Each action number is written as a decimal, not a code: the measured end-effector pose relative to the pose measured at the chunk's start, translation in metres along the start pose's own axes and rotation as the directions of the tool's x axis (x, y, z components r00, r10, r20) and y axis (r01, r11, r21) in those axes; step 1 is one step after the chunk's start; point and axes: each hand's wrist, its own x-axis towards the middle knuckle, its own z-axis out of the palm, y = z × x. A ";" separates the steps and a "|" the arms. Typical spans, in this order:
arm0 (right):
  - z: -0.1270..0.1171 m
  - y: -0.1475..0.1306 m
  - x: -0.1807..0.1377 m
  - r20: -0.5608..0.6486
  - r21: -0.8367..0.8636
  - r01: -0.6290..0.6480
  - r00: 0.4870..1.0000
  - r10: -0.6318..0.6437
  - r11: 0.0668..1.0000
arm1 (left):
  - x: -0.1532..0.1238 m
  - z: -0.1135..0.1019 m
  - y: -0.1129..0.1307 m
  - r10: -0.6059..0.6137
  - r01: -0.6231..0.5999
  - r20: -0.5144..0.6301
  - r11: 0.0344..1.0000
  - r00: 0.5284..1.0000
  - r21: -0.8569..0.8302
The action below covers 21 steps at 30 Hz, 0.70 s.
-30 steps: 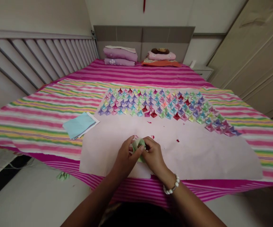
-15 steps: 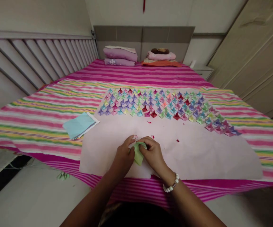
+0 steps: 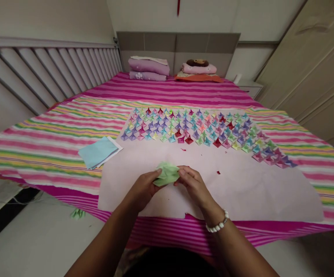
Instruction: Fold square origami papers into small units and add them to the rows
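Note:
A light green piece of folded paper (image 3: 167, 174) is held between both hands, a little above a large pale sheet (image 3: 242, 192). My left hand (image 3: 145, 188) pinches its left side, thumb on top. At the right edge, my right hand (image 3: 191, 181), with a white bead bracelet at the wrist, grips it between thumb and fingers. Beyond the hands, several rows of small folded paper pieces (image 3: 179, 133) in many colours cover the far part of the sheet.
To the left lies a stack of coloured paper (image 3: 99, 152), light blue on top. Small red scraps (image 3: 218, 172) dot the sheet. Folded bedding (image 3: 149, 68) is stacked by the headboard (image 3: 161, 42). Crumpled green paper (image 3: 78, 213) lies on the floor at left.
The green paper has turned from a downward-pointing shape to a wider, spread one lying sideways. My left hand has shifted left and lower, my right hand slightly right.

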 end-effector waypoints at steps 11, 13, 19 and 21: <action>0.002 0.000 0.003 -0.127 -0.052 -0.008 0.992 0.002 0.999 | -0.003 -0.006 -0.007 -0.019 0.006 0.101 0.992 0.995 0.127; 0.002 0.000 0.003 -0.123 -0.021 -0.031 0.992 0.028 0.999 | -0.004 -0.006 -0.006 0.046 -0.070 0.108 0.970 0.993 0.233; 0.009 0.001 -0.001 -0.084 0.035 -0.084 0.993 0.086 0.996 | 0.001 0.000 -0.009 0.128 -0.122 -0.009 0.961 0.992 0.250; 0.012 0.001 -0.002 -0.060 0.058 -0.093 0.994 0.096 0.994 | 0.002 0.002 -0.011 0.154 -0.138 -0.045 0.958 0.987 0.251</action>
